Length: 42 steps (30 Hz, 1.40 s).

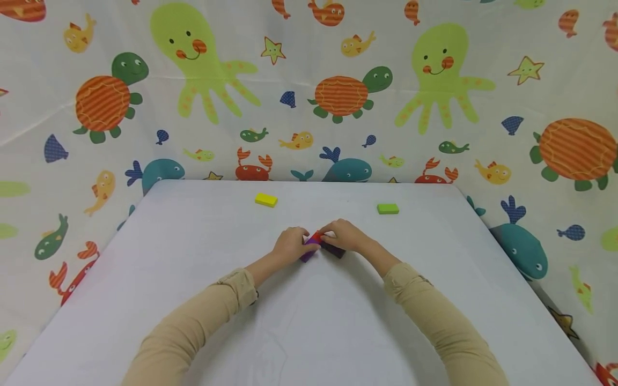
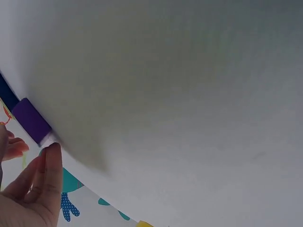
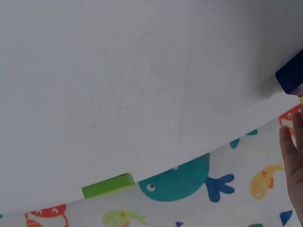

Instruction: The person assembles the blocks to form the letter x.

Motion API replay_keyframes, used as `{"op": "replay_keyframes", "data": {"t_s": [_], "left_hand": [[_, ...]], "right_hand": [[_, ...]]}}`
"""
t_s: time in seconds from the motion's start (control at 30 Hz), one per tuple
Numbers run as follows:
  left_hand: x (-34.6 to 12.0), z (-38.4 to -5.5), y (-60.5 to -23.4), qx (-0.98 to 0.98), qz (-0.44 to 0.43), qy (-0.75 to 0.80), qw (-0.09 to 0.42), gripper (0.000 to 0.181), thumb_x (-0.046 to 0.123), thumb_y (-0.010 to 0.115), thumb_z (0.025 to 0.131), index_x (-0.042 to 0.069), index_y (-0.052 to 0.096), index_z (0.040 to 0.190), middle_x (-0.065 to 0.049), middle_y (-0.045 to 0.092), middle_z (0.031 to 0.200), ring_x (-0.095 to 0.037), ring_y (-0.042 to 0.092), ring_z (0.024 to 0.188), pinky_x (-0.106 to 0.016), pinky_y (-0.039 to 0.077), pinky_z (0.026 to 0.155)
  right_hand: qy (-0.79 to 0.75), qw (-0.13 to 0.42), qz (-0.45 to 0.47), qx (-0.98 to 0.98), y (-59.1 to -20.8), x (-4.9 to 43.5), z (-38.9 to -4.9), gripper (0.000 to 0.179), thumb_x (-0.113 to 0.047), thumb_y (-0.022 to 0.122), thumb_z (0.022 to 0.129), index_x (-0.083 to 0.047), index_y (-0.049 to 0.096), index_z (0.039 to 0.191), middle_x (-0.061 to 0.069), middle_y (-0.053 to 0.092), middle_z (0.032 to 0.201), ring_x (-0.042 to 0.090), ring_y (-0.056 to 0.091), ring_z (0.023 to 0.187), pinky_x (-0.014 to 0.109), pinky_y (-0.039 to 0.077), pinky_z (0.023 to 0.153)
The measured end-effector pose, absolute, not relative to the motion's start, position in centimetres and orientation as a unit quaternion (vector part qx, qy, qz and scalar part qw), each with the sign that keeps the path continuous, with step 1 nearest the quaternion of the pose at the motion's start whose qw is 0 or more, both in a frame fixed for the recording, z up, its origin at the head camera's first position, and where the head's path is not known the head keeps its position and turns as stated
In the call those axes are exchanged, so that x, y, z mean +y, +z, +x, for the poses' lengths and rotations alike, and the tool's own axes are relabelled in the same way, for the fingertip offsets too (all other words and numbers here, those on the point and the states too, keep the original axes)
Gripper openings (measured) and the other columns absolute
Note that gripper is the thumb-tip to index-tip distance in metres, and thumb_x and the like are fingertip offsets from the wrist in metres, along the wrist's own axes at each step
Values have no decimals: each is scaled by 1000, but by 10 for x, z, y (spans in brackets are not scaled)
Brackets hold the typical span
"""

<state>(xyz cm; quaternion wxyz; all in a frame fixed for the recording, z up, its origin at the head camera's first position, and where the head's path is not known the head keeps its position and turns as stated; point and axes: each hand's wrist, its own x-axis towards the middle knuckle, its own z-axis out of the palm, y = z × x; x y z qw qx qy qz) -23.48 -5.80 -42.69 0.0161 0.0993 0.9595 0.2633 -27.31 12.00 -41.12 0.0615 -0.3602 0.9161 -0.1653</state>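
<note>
Near the middle of the table, a purple block [image 1: 309,252] and a dark block [image 1: 333,250] stand at an angle to each other, their far ends close together. A small red block [image 1: 316,236] shows at that meeting point, partly hidden by fingers. My left hand [image 1: 291,244] holds the purple block between thumb and fingers; the left wrist view shows fingertips by the end of the purple block [image 2: 32,122]. From the other side, my right hand [image 1: 348,236] pinches the red block above the dark one. The right wrist view catches the dark blue block [image 3: 291,74] at its edge.
A yellow block [image 1: 266,200] lies toward the back left of the white table [image 1: 309,332]. Farther right lies a green block [image 1: 388,208]. Behind the table's back edge hangs a cloth [image 1: 289,64] printed with sea animals.
</note>
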Motion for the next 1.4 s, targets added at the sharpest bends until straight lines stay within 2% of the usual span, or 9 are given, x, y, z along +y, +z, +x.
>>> {"op": "replay_keyframes", "data": {"t_s": [0.17,0.3,0.5,0.6,0.9,1.17,1.4], "left_hand": [[-56,-235,-426,959,115,259,-23,41,32,74,81,0,69,106,-12,70,89,-21,62,80,-32,52,73],[-53,-231,-424,954,171,243,-47,30,22,70,85,-1,70,102,-14,70,95,-25,65,88,-37,53,80],[-49,-230,-431,929,289,222,-74,17,8,66,86,-4,69,98,-14,70,95,-28,66,90,-39,52,84],[-47,-229,-434,921,322,210,-69,21,6,64,87,-5,67,105,-15,70,102,-30,65,98,-39,51,91],[-45,-228,-436,930,329,157,-49,31,8,59,91,-5,61,120,-20,62,121,-33,58,114,-40,46,99],[-45,-224,-438,935,330,122,-48,31,10,60,91,-5,62,117,-18,62,117,-31,60,107,-38,51,91],[-42,-223,-435,942,321,87,-39,32,12,58,93,-5,61,119,-16,61,121,-30,59,111,-37,50,95]], "right_hand": [[-190,14,-327,926,-415,125,-274,26,-13,58,92,-6,68,114,12,70,111,30,63,106,46,46,97],[-223,-16,-302,927,-416,129,-274,25,-7,58,90,-3,68,112,14,70,109,31,64,105,45,49,94],[-224,-35,-301,926,-423,135,-275,25,-5,58,89,-1,68,112,15,70,108,30,66,102,42,52,89],[-223,-32,-299,927,-426,138,-276,25,-4,58,89,0,68,112,15,70,109,30,65,103,42,52,88],[-220,-23,-284,933,-424,143,-278,25,-6,58,90,-1,67,113,16,69,110,31,64,104,44,50,91],[-217,-16,-276,936,-425,146,-279,26,-7,57,91,-1,66,115,16,68,112,31,63,106,45,48,94],[-204,-25,-263,943,-418,150,-282,26,-6,57,91,0,66,115,17,68,113,33,63,106,46,49,93]]}}
